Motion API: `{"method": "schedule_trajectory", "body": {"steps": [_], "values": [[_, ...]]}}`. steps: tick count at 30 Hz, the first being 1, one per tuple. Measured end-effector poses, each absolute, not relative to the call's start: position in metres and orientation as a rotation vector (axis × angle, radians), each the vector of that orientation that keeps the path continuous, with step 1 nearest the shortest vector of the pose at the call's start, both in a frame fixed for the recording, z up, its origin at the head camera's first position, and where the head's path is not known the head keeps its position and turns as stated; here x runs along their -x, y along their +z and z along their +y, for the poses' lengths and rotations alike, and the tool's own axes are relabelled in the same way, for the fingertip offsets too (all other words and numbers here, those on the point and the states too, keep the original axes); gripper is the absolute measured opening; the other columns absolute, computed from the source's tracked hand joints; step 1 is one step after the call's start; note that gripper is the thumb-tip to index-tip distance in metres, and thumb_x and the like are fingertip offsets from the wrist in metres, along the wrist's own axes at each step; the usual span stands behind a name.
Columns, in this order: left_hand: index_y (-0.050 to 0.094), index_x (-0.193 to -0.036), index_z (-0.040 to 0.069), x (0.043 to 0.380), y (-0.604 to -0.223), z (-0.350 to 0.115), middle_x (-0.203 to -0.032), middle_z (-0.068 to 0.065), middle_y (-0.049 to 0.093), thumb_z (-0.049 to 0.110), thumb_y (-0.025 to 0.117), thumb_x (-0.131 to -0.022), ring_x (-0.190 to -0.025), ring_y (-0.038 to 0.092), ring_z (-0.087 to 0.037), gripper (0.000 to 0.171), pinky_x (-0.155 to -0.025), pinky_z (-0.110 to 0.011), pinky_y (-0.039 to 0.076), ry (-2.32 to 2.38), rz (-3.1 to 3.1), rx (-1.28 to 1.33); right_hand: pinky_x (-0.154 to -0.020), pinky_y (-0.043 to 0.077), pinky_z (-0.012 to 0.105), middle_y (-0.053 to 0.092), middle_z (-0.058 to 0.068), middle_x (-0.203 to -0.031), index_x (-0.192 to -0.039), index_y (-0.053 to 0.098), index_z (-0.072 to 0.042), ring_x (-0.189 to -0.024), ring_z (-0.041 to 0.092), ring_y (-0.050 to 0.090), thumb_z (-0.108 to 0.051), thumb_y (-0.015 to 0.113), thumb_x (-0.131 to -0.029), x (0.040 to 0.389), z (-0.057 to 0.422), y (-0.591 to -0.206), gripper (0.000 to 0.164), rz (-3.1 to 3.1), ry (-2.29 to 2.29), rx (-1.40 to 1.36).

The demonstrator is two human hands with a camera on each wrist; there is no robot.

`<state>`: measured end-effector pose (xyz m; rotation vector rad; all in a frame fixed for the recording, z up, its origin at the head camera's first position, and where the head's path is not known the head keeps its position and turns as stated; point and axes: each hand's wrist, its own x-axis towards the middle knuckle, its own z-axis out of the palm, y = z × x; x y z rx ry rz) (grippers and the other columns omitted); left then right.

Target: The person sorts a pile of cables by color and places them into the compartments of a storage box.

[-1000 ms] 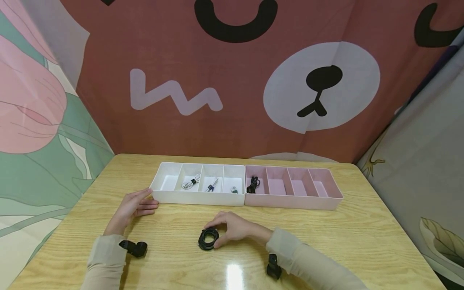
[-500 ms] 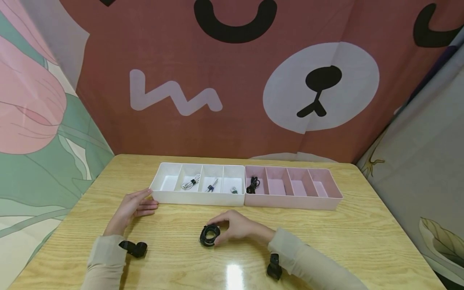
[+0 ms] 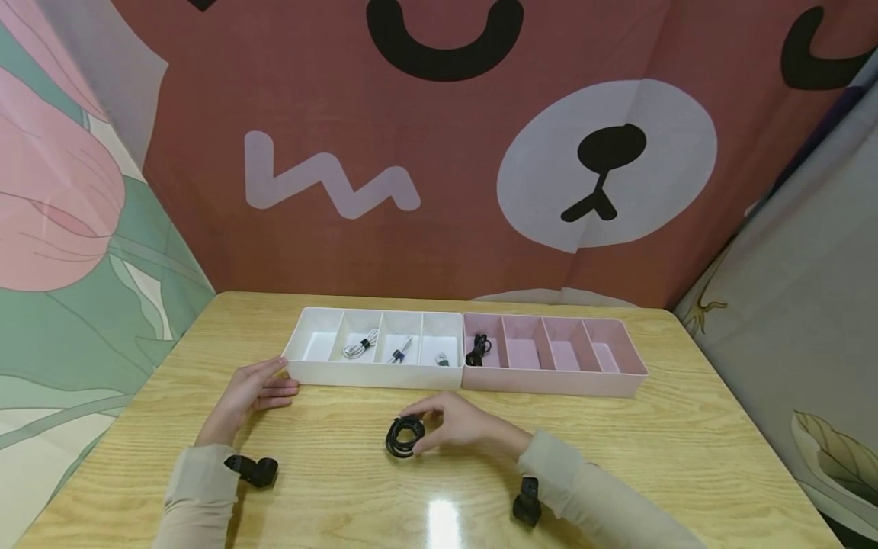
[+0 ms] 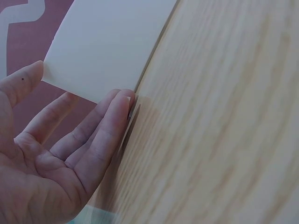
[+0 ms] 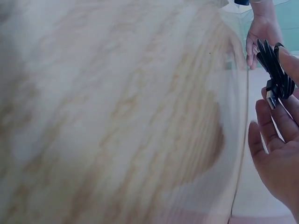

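Observation:
A coiled black USB cable (image 3: 392, 442) is pinched between the thumb and fingers of my right hand (image 3: 458, 423), over the wood table in front of the boxes. In the right wrist view the cable (image 5: 274, 77) shows its metal plug, pointing down. My left hand (image 3: 248, 393) rests at the near left corner of a white divided box (image 3: 373, 377). Its fingers (image 4: 107, 126) lie fairly straight against the box's end, and the thumb touches its upper corner.
A pink divided box (image 3: 555, 383) adjoins the white one end to end. Its leftmost compartment holds a bundled black cable (image 3: 479, 349). In the white box lie a white cable (image 3: 360, 347), a short tied cable (image 3: 401, 351) and a small coiled piece (image 3: 442, 360). A patterned cloth (image 3: 329, 259) hangs behind.
My right hand has moved a little away from me and to the right, carrying the coiled black cable. The left hand and both boxes have stayed put.

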<state>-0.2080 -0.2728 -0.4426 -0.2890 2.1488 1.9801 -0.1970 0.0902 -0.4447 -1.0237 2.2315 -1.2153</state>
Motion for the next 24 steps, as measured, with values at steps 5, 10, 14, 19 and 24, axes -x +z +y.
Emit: {"method": "schedule_trajectory", "body": {"steps": [5, 10, 14, 19, 24], "values": [[0.022, -0.138, -0.012, 0.208, -0.443, -0.273, -0.085, -0.008, 0.068, 0.043, 0.051, -0.091, -0.078, 0.067, -0.018, 0.078, -0.073, -0.036, 0.055, 1.977, 2.153, 0.284, -0.057, 0.050, 0.021, 0.064, 0.002, -0.104, -0.116, 0.062, -0.006, -0.064, 0.013, 0.055, -0.009, 0.080, -0.069, 0.195, 0.093, -0.441, 0.051, 2.165, -1.313, 0.955], [0.022, -0.138, -0.012, 0.208, -0.442, -0.272, -0.086, -0.010, 0.068, 0.043, 0.051, -0.091, -0.078, 0.067, -0.019, 0.078, -0.073, -0.036, 0.055, 1.973, 2.158, 0.272, -0.049, 0.045, 0.018, 0.064, 0.002, -0.098, -0.117, 0.062, -0.008, -0.057, 0.011, 0.052, -0.007, 0.078, -0.070, 0.193, 0.095, -0.437, 0.050, 2.130, -1.393, 0.887], [0.022, -0.137, -0.013, 0.207, -0.441, -0.272, -0.087, -0.011, 0.067, 0.042, 0.050, -0.092, -0.079, 0.067, -0.020, 0.077, -0.073, -0.036, 0.055, 1.971, 2.167, 0.264, -0.051, 0.044, 0.018, 0.064, 0.007, -0.097, -0.118, 0.062, -0.007, -0.059, 0.011, 0.052, -0.008, 0.078, -0.071, 0.194, 0.097, -0.433, 0.049, 2.131, -1.405, 0.898], [0.022, -0.137, -0.013, 0.207, -0.440, -0.272, -0.086, -0.010, 0.067, 0.042, 0.051, -0.092, -0.079, 0.067, -0.019, 0.077, -0.073, -0.036, 0.055, 1.973, 2.164, 0.270, -0.057, 0.049, 0.022, 0.064, 0.008, -0.098, -0.118, 0.060, -0.001, -0.065, 0.012, 0.053, -0.008, 0.077, -0.072, 0.198, 0.100, -0.426, 0.049, 2.148, -1.440, 0.974], [0.022, -0.138, -0.013, 0.207, -0.441, -0.272, -0.087, -0.010, 0.068, 0.042, 0.051, -0.092, -0.079, 0.067, -0.019, 0.077, -0.073, -0.036, 0.055, 1.971, 2.164, 0.270, -0.059, 0.051, 0.029, 0.063, 0.011, -0.104, -0.117, 0.060, 0.002, -0.065, 0.016, 0.054, -0.007, 0.076, -0.073, 0.202, 0.103, -0.419, 0.048, 2.138, -1.507, 1.069]]}}
